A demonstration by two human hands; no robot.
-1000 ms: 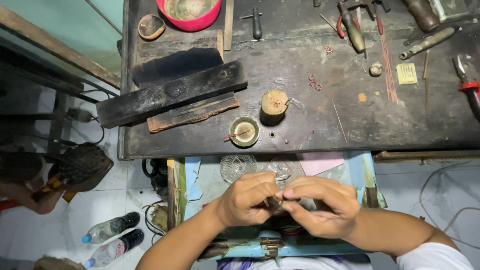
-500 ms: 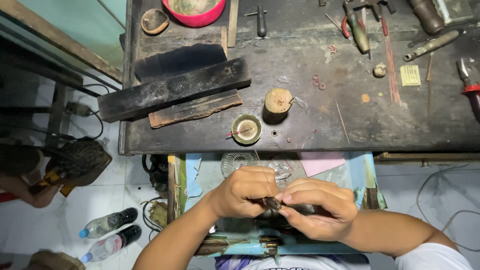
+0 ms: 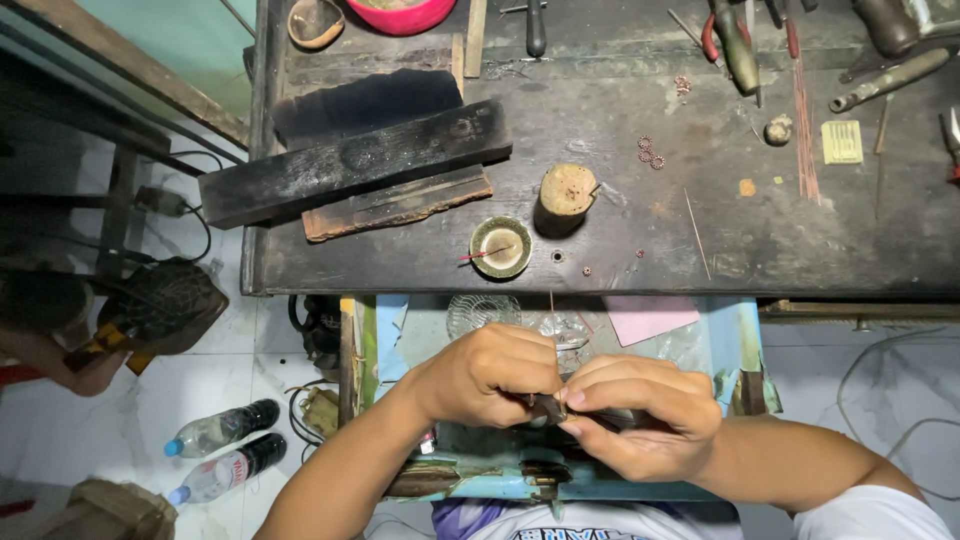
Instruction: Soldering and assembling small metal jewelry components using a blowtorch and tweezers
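Head view: pink bowl (image 3: 405, 17) and small round dish (image 3: 501, 247) sit above hands (image 3: 560, 400).

My dark, worn wooden workbench (image 3: 620, 240) filled the upper frame; on it lay a charred black wooden block (image 3: 355, 160), a small round brass dish (image 3: 500, 247) and a short wooden stump (image 3: 567, 190).

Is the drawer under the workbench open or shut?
Open: the drawer is pulled out from beneath the bench edge, its contents exposed behind both hands.
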